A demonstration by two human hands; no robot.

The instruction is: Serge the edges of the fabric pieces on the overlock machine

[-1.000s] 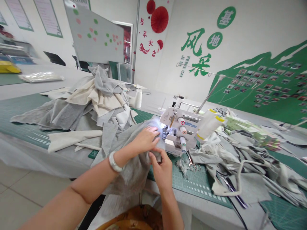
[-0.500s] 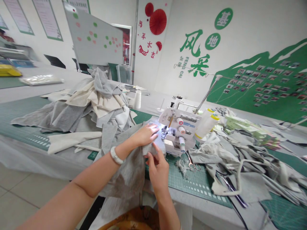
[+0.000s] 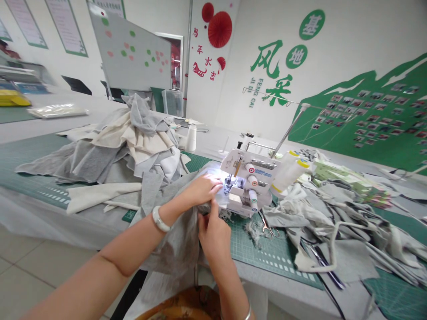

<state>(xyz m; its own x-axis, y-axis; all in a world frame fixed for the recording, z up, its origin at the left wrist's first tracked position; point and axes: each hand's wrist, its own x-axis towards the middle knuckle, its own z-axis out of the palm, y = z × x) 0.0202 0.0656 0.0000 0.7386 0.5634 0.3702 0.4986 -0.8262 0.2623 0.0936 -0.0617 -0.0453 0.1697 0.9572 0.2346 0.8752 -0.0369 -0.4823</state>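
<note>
Scissors point(image 3: 266, 227) & lint point(image 3: 254, 232) on mat point(image 3: 247, 244), nr serger point(image 3: 247, 182).

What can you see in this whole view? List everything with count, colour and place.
grey fabric: one piece, grey, under the hands
sewing machine: one, white, centre
large thread cones: two, white with yellow, behind machine
small cone: one, white, left of machine
fabric pile: many, grey and cream, left
fabric scraps: many, grey and cream, right
scissors: one, metallic, beside machine
cutting mats: several, green, on table
table: grey-white, across view
clear packet: one, far left
whiteboard: one, pale with coloured dots, back
paper fans: three, red, wall
mural: one, green with photos, right wall
left hand: one, bangle on wrist, on fabric
right hand: one, beside left
</note>
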